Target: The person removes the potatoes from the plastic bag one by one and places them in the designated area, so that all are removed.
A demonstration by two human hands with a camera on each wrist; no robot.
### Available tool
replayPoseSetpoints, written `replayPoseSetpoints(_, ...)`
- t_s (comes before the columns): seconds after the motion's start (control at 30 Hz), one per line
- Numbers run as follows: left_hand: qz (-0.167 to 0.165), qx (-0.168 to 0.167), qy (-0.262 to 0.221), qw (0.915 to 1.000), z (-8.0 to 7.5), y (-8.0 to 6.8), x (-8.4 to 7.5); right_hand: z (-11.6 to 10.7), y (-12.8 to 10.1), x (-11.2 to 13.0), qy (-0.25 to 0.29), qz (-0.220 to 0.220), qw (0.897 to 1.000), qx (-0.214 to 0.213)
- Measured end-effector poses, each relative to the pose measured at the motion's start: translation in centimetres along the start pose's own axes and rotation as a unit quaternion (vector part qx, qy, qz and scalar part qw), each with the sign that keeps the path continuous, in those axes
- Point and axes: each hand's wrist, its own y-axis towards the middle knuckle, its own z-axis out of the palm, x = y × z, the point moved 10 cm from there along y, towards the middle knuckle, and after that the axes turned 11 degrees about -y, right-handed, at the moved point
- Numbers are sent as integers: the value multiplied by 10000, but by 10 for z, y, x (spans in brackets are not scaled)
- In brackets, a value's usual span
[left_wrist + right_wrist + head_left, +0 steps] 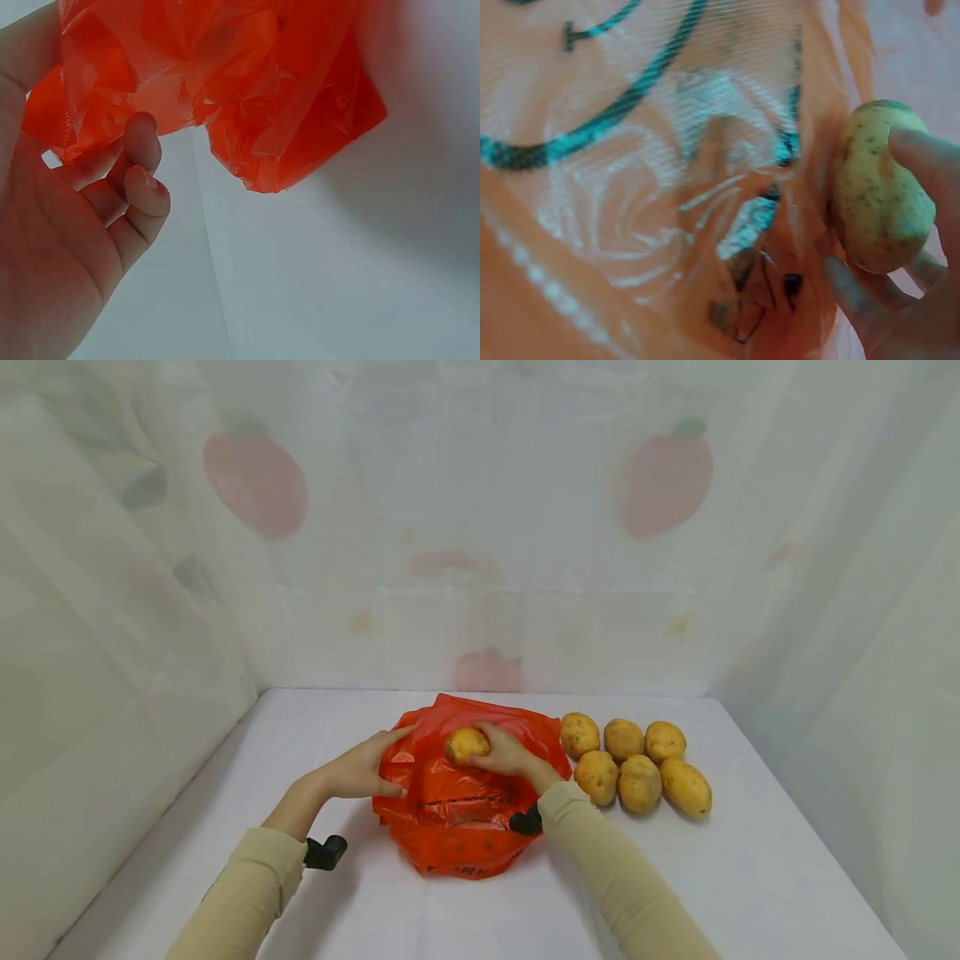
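An orange plastic bag (457, 802) lies crumpled on the white table (765, 877). My left hand (363, 768) grips the bag's left edge; in the left wrist view the fingers (142, 172) curl beside the bag (247, 82), which is gripped higher up. My right hand (502, 752) holds a yellow potato (468, 744) over the bag's top. Seen from the right wrist, that potato (877, 199) sits in my fingertips (922, 165) next to the printed bag (652, 187).
Several more potatoes (637, 760) lie in a cluster on the table right of the bag. Sheer white curtains with a fruit print (480, 527) wall in the back and both sides.
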Motion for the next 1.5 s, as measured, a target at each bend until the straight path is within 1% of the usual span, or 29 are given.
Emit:
replayPoseSetpoints(0.13, -11, -20, 13, 10000, 0, 1, 2, 0, 0, 1, -283, -78, 9994, -194)
replayPoseSetpoints(0.27, -74, -23, 4, 10000, -1, 1, 3, 0, 1, 1, -391, -59, 9989, -249)
replayPoseSetpoints(0.43, -105, -23, 63, 9999, -2, 0, 3, 0, 2, 0, -304, -21, 9991, -287)
replayPoseSetpoints(0.6, -133, -13, 17, 9999, -2, -1, 5, -1, 2, -1, -216, 4, 9993, -297)
replayPoseSetpoints(0.73, -114, -9, 22, 9999, -1, -1, 6, -3, 2, 3, -126, -87, 9995, -293)
replayPoseSetpoints(0.97, -55, -46, 57, 10000, -2, -1, 6, -4, 3, 14, -173, -238, 9995, -86)
replayPoseSetpoints(1.23, -76, -25, 81, 9999, 0, -1, 10, -9, 4, 26, -121, -225, 9996, 74)
replayPoseSetpoints(1.5, -108, -31, 54, 9999, -2, -1, 9, -12, 5, 34, -133, -158, 9990, 392)
